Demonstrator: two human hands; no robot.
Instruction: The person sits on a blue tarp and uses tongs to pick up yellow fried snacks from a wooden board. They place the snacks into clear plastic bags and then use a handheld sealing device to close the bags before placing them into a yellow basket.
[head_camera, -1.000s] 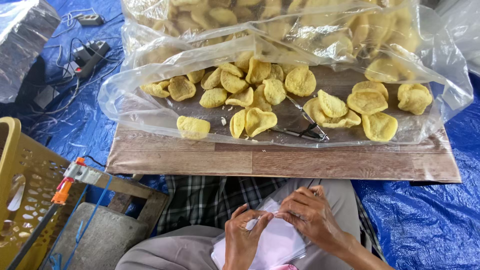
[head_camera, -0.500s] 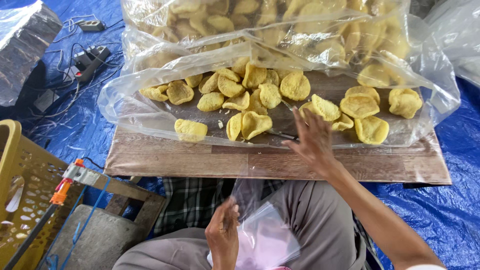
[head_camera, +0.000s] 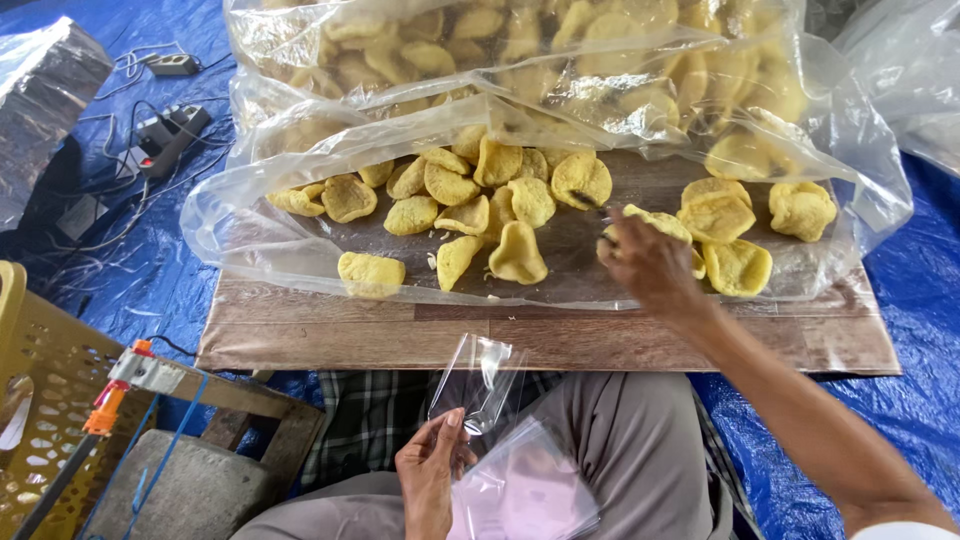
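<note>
Yellow fried crackers (head_camera: 497, 205) lie spread on a clear plastic sheet (head_camera: 250, 250) over a wooden board (head_camera: 330, 340). My right hand (head_camera: 648, 262) reaches over the board and rests on the crackers right of centre, fingers curled around one or more; the grip is partly hidden. My left hand (head_camera: 430, 470) stays over my lap, pinching a small clear plastic bag (head_camera: 478, 380) held upright and open. A stack of similar small bags (head_camera: 530, 490) lies on my lap.
A large clear sack of more crackers (head_camera: 520, 50) lies behind the board. A blue tarp (head_camera: 900, 300) covers the floor. A power strip and cables (head_camera: 165, 130) sit far left, a yellow perforated basket (head_camera: 40, 400) and a grey block with a wooden frame (head_camera: 170, 480) near left.
My right hand left the small bag at my lap and reached forward onto the crackers. My left hand alone now holds the bag up.
</note>
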